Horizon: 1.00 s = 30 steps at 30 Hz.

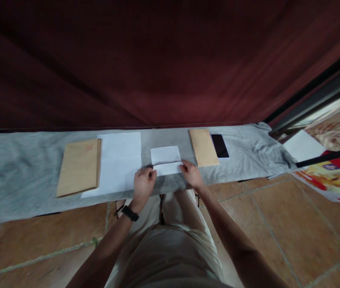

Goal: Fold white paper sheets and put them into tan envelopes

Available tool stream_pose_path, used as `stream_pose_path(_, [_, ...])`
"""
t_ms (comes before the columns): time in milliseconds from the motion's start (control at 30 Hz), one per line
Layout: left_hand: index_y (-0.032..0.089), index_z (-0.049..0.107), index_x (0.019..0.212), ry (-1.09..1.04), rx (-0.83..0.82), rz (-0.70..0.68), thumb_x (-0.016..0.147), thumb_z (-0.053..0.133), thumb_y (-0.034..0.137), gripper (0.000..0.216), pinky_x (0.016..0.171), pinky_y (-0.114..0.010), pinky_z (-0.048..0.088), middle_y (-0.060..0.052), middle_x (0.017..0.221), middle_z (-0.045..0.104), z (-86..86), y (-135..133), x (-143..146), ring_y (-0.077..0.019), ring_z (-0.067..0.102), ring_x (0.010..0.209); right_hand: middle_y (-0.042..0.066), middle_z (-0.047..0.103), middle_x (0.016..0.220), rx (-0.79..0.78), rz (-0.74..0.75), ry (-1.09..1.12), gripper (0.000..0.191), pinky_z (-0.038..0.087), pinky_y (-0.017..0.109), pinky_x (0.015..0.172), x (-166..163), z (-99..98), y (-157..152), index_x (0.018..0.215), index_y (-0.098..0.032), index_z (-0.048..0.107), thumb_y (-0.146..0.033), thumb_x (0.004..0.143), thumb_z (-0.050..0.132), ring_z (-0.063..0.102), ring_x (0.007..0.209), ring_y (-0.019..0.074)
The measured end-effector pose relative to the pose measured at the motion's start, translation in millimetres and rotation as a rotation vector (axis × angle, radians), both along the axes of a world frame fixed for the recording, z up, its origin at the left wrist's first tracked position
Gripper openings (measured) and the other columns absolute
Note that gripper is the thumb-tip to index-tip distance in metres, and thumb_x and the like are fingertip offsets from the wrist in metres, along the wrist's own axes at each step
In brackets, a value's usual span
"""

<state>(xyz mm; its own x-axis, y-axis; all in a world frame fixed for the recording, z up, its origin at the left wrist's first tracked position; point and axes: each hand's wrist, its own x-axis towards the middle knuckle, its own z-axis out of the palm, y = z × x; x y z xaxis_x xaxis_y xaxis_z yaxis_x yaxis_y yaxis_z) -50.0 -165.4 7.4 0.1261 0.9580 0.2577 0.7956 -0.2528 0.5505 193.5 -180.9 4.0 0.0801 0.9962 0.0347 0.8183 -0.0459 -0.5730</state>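
A small white sheet of paper (165, 155) lies on the grey cloth (16, 168), its near edge folded up into a flap. My left hand (143, 183) pinches the flap's left end, with a black watch on that wrist. My right hand (191, 173) presses its fingertips on the flap's right end. Both hands rest at the cloth's near edge, right in front of my body.
Left of the folded sheet lie a large white sheet (118, 160) and a brown envelope stack (79, 166). To the right sit a narrow brown envelope (203, 147) and a black phone (219, 145). A dark red curtain hangs behind. Tiled floor and printed bags (334, 176) lie at right.
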Motion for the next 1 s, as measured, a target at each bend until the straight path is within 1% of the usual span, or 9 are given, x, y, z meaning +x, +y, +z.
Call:
stream_pose_path(100, [0.022,0.066,0.08,0.053,0.014,0.011,0.095,0.052,0.035,0.025,0.085,-0.038,0.046,-0.009,0.082,0.071,0.8,0,3,-0.0263,0.065,0.085,0.006,0.076,0.104,-0.043,-0.04,-0.051,0.024,0.053,0.028,0.082,-4,4.2,3,0.119,-0.024,0.066,-0.033,0.102,0.051,0.072,0.094,0.0216])
stream_pose_path(300, [0.022,0.066,0.08,0.163,0.026,0.039,0.095,0.052,0.03,0.022,0.085,-0.04,0.044,-0.01,0.084,0.071,5.1,4,8,-0.0288,0.064,0.089,0.008,0.076,0.106,-0.138,-0.064,-0.129,0.024,0.051,0.028,0.08,-11,12.9,11,0.119,-0.024,0.065,-0.031,0.103,0.05,0.073,0.094,0.0229])
stream_pose_path(433, [0.021,0.066,0.079,0.181,-0.016,0.064,0.093,0.055,0.029,0.02,0.084,-0.04,0.044,-0.011,0.086,0.071,9.3,9,10,-0.0291,0.064,0.09,0.008,0.076,0.106,-0.139,-0.078,-0.166,0.024,0.05,0.027,0.078,-14,14.8,17,0.12,-0.022,0.064,-0.03,0.103,0.049,0.073,0.094,0.0225])
stream_pose_path(567, [0.02,0.067,0.081,0.213,-0.079,0.084,0.094,0.055,0.03,0.02,0.087,-0.041,0.046,-0.011,0.089,0.071,12.4,12,12,-0.0295,0.064,0.092,0.009,0.075,0.112,-0.165,-0.09,-0.185,0.028,0.05,0.027,0.081,-17,15.4,22,0.126,-0.021,0.06,-0.029,0.103,0.047,0.073,0.099,0.0223])
stream_pose_path(667, [0.019,0.068,0.093,0.229,-0.1,0.117,0.094,0.056,0.03,0.017,0.088,-0.041,0.048,-0.011,0.094,0.072,13.1,14,14,-0.0298,0.065,0.095,0.009,0.074,0.117,-0.219,-0.1,-0.186,0.031,0.05,0.028,0.084,-18,16.7,25,0.133,-0.021,0.056,-0.03,0.104,0.046,0.072,0.102,0.0216])
stream_pose_path(767, [0.016,0.066,0.113,0.21,-0.042,0.136,0.095,0.055,0.031,0.026,0.09,-0.043,0.051,-0.013,0.104,0.071,11.3,15,14,-0.0307,0.065,0.101,0.009,0.073,0.119,-0.25,-0.11,-0.183,0.034,0.05,0.028,0.086,-19,18.0,26,0.136,-0.021,0.053,-0.03,0.105,0.045,0.071,0.104,0.0216])
stream_pose_path(867, [0.016,0.064,0.124,0.207,0.087,0.031,0.098,0.05,0.027,0.031,0.099,-0.048,0.049,-0.016,0.125,0.067,7.3,12,14,-0.0319,0.062,0.117,0.009,0.073,0.119,-0.246,-0.114,-0.183,0.035,0.05,0.028,0.086,-19,18.6,26,0.138,-0.021,0.052,-0.029,0.105,0.045,0.072,0.104,0.0219])
stream_pose_path(933, [0.018,0.064,0.125,0.21,0.159,-0.113,0.1,0.045,0.023,0.032,0.11,-0.05,0.044,-0.015,0.139,0.061,4.1,8,17,-0.0305,0.055,0.132,0.009,0.073,0.118,-0.245,-0.114,-0.179,0.036,0.051,0.027,0.085,-20,18.9,26,0.138,-0.021,0.051,-0.03,0.105,0.045,0.072,0.104,0.0219])
stream_pose_path(1000, [0.018,0.063,0.128,0.215,0.189,-0.242,0.101,0.042,0.022,0.034,0.119,-0.05,0.038,-0.012,0.147,0.057,0.9,2,21,-0.0278,0.046,0.143,0.009,0.073,0.118,-0.239,-0.113,-0.172,0.037,0.051,0.027,0.085,-20,19.2,26,0.139,-0.02,0.051,-0.03,0.105,0.045,0.072,0.104,0.0218])
